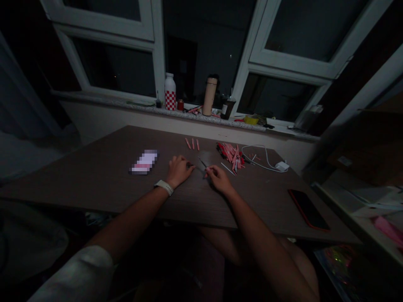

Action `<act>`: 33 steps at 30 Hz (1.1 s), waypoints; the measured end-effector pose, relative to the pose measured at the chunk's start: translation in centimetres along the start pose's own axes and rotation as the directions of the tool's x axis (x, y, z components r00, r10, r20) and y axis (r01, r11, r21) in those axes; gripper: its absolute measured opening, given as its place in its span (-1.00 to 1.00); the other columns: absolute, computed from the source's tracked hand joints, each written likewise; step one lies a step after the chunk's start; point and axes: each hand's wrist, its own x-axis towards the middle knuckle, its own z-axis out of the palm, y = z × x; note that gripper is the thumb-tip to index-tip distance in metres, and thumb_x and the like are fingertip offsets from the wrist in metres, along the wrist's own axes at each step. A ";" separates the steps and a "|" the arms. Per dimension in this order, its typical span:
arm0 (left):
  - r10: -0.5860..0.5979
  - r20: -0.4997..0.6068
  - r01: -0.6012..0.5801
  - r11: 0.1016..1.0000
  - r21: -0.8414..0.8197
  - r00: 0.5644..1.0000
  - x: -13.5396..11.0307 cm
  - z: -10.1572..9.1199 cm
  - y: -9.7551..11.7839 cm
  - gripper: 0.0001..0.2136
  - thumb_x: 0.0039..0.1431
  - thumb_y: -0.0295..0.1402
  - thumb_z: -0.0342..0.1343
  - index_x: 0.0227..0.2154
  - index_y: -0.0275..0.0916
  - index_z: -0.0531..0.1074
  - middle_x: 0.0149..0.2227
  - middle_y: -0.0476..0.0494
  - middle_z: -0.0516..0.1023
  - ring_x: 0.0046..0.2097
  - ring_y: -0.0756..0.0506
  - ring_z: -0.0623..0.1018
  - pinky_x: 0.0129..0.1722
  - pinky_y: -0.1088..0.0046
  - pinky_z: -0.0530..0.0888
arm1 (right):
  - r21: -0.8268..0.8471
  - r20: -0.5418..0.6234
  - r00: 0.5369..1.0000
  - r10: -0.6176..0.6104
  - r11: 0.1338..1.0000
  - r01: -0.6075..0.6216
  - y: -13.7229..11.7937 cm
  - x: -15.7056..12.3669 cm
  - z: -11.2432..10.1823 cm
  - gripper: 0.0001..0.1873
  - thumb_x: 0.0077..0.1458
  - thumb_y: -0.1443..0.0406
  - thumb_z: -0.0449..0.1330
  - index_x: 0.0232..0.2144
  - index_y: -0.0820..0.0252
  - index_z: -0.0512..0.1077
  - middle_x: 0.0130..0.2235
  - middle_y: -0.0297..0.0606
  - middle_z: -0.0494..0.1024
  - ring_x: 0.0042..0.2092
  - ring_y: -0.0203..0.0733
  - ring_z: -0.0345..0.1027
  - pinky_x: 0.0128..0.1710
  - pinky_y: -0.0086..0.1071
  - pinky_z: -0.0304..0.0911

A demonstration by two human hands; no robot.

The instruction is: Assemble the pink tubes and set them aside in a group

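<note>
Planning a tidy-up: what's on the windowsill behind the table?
A red-checked white bottle, a beige flask and a dark cup stand on the windowsill, among small clutter. Whatever sits behind them is hidden.

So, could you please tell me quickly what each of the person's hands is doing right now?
Left hand: closed, pinching a small dark object.
Right hand: closed, pinching a thin rod.

From my station I see a matt wood-grain tabletop [103, 184], glossy pink plastic pieces [231, 156], and a smooth white plastic charger [282, 166].
</note>
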 end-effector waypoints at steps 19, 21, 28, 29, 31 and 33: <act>-0.038 -0.009 0.033 0.945 -0.326 0.999 0.6 0.2 1.0 -0.78 0.27 -0.26 0.11 -0.08 -0.18 0.51 -0.11 -0.17 0.60 0.00 -0.22 0.47 0.04 0.17 0.34 | -0.021 0.014 1.000 0.027 0.999 -0.027 -0.6 -0.1 -0.2 -0.61 0.22 -0.05 0.11 -0.32 0.14 0.43 -0.42 -0.29 0.58 -0.40 -0.21 0.41 -0.34 -0.38 0.24; -0.032 -0.029 0.014 0.871 -0.491 0.999 0.8 0.0 1.2 -0.71 0.30 -0.29 0.04 0.04 -0.18 0.46 -0.03 -0.18 0.58 0.00 -0.18 0.49 0.02 0.24 0.38 | -0.028 0.014 1.000 0.012 1.000 -0.012 -0.5 -0.1 -0.2 -0.61 0.22 -0.04 0.11 -0.33 0.14 0.43 -0.42 -0.29 0.58 -0.39 -0.21 0.42 -0.33 -0.39 0.24; -0.177 -0.052 0.075 0.639 -0.766 0.983 1.5 0.0 1.7 -0.70 0.25 -0.23 0.08 -0.01 -0.23 0.42 -0.07 -0.20 0.56 -0.04 -0.12 0.54 -0.05 0.37 0.45 | -0.070 0.028 1.000 -0.002 0.998 0.004 0.0 0.0 -0.2 -0.65 0.24 0.00 0.11 -0.33 0.14 0.44 -0.42 -0.29 0.59 -0.36 -0.20 0.43 -0.28 -0.37 0.25; -0.202 -0.049 0.087 0.610 -0.787 0.978 1.6 0.1 1.6 -0.69 0.23 -0.23 0.10 -0.02 -0.23 0.41 -0.08 -0.20 0.56 -0.04 -0.12 0.55 -0.08 0.38 0.45 | -0.069 0.029 1.000 -0.002 0.998 0.004 0.0 0.0 -0.2 -0.66 0.24 0.01 0.11 -0.33 0.14 0.44 -0.42 -0.29 0.59 -0.36 -0.20 0.43 -0.28 -0.37 0.26; -0.217 -0.039 0.093 0.567 -0.818 0.975 1.6 0.2 1.5 -0.68 0.20 -0.22 0.13 -0.04 -0.24 0.40 -0.10 -0.21 0.57 -0.04 -0.13 0.56 -0.10 0.38 0.46 | -0.058 0.032 0.999 -0.005 0.998 0.007 0.2 0.0 -0.1 -0.67 0.25 0.02 0.11 -0.32 0.14 0.44 -0.42 -0.29 0.59 -0.36 -0.21 0.44 -0.27 -0.37 0.26; -0.212 -0.032 0.091 0.546 -0.833 0.977 1.6 0.3 1.4 -0.67 0.19 -0.21 0.15 -0.05 -0.25 0.39 -0.12 -0.22 0.58 -0.04 -0.14 0.57 -0.09 0.38 0.46 | -0.040 0.035 0.999 -0.010 0.999 0.011 0.2 0.0 0.0 -0.67 0.24 0.02 0.12 -0.32 0.14 0.44 -0.42 -0.30 0.58 -0.35 -0.21 0.45 -0.26 -0.38 0.27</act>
